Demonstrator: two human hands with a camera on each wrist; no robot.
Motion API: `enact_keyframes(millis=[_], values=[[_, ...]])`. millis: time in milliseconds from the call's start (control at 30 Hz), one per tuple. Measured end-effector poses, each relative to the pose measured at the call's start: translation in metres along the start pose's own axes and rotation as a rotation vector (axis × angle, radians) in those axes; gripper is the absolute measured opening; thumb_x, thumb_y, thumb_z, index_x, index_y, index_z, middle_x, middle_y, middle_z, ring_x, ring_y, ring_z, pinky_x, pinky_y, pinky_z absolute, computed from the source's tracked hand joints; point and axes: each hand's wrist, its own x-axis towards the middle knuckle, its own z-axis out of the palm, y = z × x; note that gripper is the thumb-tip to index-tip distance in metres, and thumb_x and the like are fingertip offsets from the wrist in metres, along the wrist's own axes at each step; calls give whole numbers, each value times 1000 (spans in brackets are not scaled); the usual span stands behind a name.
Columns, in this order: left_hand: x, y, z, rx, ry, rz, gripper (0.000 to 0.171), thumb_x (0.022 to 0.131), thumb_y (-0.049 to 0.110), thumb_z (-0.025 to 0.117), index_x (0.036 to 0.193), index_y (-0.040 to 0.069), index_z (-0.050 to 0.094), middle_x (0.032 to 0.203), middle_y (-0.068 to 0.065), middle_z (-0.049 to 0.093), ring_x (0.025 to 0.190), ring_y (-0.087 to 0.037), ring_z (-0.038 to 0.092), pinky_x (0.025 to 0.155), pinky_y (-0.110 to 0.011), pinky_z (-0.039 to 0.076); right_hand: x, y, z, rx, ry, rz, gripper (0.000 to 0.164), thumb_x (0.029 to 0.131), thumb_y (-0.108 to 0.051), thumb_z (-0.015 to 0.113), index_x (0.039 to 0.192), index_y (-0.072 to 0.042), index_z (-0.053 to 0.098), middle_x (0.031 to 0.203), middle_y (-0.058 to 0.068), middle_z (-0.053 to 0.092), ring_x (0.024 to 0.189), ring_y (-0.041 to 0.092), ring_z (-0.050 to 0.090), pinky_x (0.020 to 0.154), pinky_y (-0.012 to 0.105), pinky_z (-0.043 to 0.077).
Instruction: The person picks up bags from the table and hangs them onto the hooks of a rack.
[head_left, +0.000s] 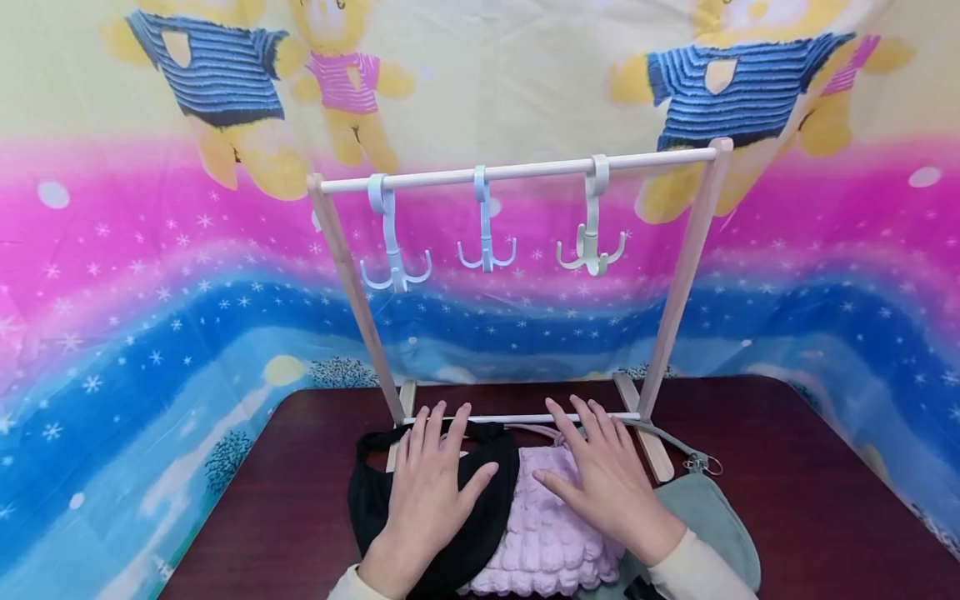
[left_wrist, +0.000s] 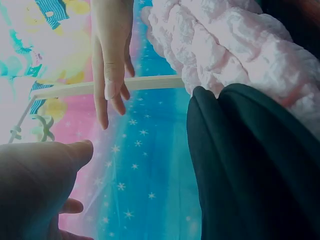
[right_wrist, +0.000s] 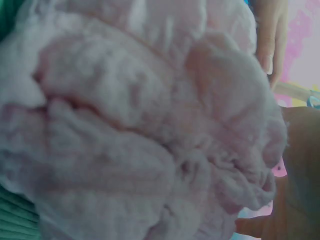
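Note:
Both hands are spread with fingers extended and hold nothing. My left hand (head_left: 431,492) is over a black cloth bag (head_left: 367,500) with a loop handle. My right hand (head_left: 607,479) is over the right edge of a puffy pink bag (head_left: 540,533), beside a grey-green bag (head_left: 712,508) with a strap and metal rings. In the left wrist view, the left hand (left_wrist: 30,180) appears raised off the black bag (left_wrist: 250,165). The pink bag (right_wrist: 125,125) fills most of the right wrist view. Whether the right hand touches any bag, I cannot tell.
Behind the bags stands a wooden rack (head_left: 517,172) on a dark red table (head_left: 255,508). From its top bar hang a pale blue hook (head_left: 390,233), a smaller blue hook (head_left: 484,221) and a pale green hook (head_left: 592,217). A printed cloth backdrop (head_left: 150,333) surrounds the table.

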Motion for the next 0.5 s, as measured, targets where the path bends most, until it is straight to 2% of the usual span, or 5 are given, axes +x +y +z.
enact_keyframes(millis=[167,500], values=[[-3,-4,-3,-3,-15,-14,79,90,63,64,156,26,39,155,-15,45,146,-38,40,109,-60,41,0,-2,-1,-9,-15,-13,89,87,-58,70,160,-28,29,158,18,40,146,45,36,111,66,35],[-2,-14,-14,6,25,1,75,91,58,67,151,19,46,152,-17,48,141,-39,45,107,-57,44,7,-6,-9,5,-8,-67,86,88,-58,69,158,-22,35,154,16,47,144,42,41,110,62,39]])
